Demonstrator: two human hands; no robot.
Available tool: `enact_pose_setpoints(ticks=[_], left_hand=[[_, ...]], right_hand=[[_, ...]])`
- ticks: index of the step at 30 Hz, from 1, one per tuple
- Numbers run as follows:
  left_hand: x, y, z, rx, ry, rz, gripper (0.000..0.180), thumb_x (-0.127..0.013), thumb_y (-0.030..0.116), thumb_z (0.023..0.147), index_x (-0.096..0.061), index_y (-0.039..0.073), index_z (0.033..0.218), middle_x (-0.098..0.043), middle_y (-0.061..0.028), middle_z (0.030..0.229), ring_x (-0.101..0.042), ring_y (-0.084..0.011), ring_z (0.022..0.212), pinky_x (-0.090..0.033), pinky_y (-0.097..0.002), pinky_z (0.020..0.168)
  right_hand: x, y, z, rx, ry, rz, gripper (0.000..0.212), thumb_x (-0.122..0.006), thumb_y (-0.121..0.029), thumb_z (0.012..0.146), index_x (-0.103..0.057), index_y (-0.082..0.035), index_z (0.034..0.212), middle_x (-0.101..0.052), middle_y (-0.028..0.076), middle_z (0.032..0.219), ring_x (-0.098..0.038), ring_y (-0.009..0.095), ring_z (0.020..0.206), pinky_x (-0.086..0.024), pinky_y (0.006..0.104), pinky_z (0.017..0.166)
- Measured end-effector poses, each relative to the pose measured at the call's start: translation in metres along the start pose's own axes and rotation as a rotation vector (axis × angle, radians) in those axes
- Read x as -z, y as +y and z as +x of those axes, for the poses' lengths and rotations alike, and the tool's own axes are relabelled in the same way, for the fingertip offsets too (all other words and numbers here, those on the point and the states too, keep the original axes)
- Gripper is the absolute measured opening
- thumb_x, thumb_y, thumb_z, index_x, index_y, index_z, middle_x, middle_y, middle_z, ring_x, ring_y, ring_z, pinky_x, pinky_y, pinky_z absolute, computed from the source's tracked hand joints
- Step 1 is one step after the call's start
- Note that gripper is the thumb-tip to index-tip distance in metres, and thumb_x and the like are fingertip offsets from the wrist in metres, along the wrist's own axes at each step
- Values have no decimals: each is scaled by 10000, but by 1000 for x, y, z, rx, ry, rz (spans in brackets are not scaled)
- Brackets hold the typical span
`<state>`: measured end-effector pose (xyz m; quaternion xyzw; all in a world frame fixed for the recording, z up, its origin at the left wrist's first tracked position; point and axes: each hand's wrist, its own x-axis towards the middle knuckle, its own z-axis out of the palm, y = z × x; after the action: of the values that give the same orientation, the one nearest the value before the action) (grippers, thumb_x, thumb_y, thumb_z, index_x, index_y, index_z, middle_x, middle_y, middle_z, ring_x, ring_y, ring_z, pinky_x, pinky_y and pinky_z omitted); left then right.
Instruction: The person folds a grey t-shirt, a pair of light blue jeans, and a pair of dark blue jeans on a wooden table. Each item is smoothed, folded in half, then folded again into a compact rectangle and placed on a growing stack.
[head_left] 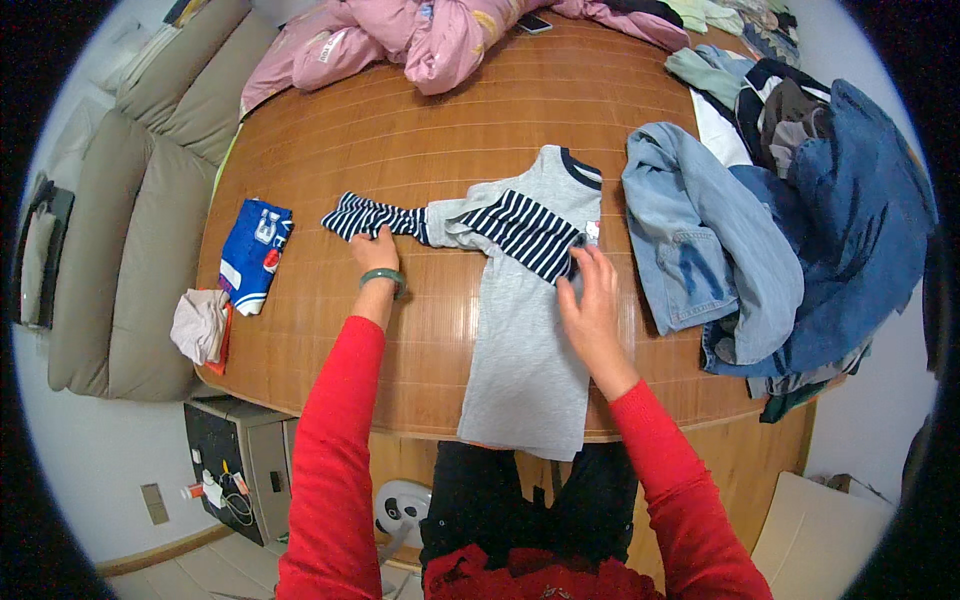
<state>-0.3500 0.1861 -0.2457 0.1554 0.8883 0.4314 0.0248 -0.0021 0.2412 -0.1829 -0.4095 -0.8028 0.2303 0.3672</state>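
Note:
A grey long-sleeved shirt with striped navy-and-white lower sleeves and a dark neckband lies on the table in front of me, its hem over the near edge. One striped sleeve is folded across the shirt's body; the other stretches out to the left. My left hand, with a green bangle on the wrist, grips the lower edge of the outstretched sleeve, its fingertips partly hidden. At the cuff of the folded sleeve, my right hand rests with thumb and fingers apart, touching the fabric.
A folded blue garment and a small pale one lie at the table's left. On the right, a denim jacket tops a heaped clothes pile. A pink quilt and a phone are at the far edge. A sofa stands left.

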Motion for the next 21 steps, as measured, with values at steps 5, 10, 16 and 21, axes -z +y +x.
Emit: enact_pose_setpoints(ticks=[5, 10, 16, 21], left_hand=[[-7, 22, 18, 186, -39, 90, 797, -738, 416, 706, -467, -159, 1187, -536, -338, 1195, -543, -405, 1130, -425, -412, 964], [-14, 54, 28, 455, 22, -29, 674, -758, 120, 717, -400, -16, 1272, -538, -212, 1248, -532, -345, 1155, -420, -384, 999], [-33, 43, 76, 381, 14, -96, 149, -470, 163, 917, -519, 34, 974, -598, -158, 973, -574, -243, 942, -432, -388, 832], [-29, 16, 92, 958, -109, -879, 222, -527, 125, 827, -533, -25, 990, -581, -185, 1156, -493, -264, 1178, -420, -482, 962]], right_hand=[[-34, 16, -7, 124, -103, -228, 371, -632, -94, 794, -537, -33, 1148, -492, 182, 1192, -436, 352, 1167, -344, 460, 994], [-38, 26, -15, 18, -12, -71, 270, -566, -30, 841, -534, 10, 1106, -549, 189, 1055, -508, 341, 1006, -408, 406, 903], [-41, 31, -17, 42, 18, -81, 181, -504, -17, 886, -543, 18, 1059, -536, 190, 997, -508, 339, 967, -413, 415, 863], [-43, 43, -18, -99, 100, 91, 149, -425, -30, 933, -542, 21, 1009, -537, 185, 942, -523, 350, 894, -426, 408, 805]])
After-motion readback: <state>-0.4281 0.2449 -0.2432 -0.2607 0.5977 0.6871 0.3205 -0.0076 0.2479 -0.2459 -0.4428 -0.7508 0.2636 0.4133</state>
